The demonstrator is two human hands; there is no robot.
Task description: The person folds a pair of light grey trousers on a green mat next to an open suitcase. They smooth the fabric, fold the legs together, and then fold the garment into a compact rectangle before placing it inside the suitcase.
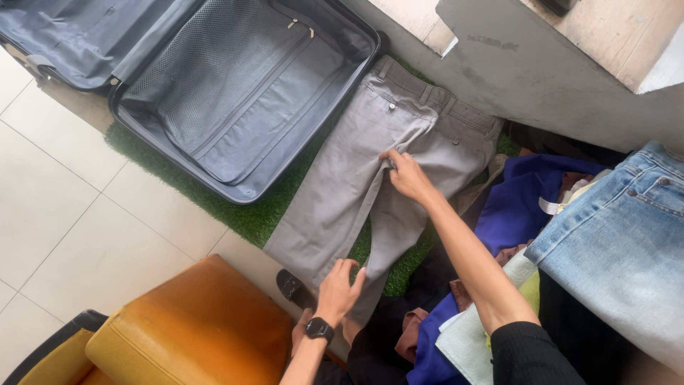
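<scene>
Grey trousers (342,178) lie spread flat on a green turf mat (242,214), waistband toward the wall. My right hand (407,175) pinches the fabric at the crotch, between the two legs. My left hand (338,289), a black watch on its wrist, presses flat on the hem end of the legs. An open dark suitcase (242,93) with a mesh lining lies beside the trousers at the upper left, and nothing is inside it.
A pile of clothes sits at the right: blue jeans (620,235), a purple-blue garment (520,207), a pale towel (470,335). An orange leather seat (185,328) stands at the bottom left. A dark slipper (292,286) lies by my foot. White floor tiles (64,214) lie at the left, and a grey wall base (541,71) runs behind.
</scene>
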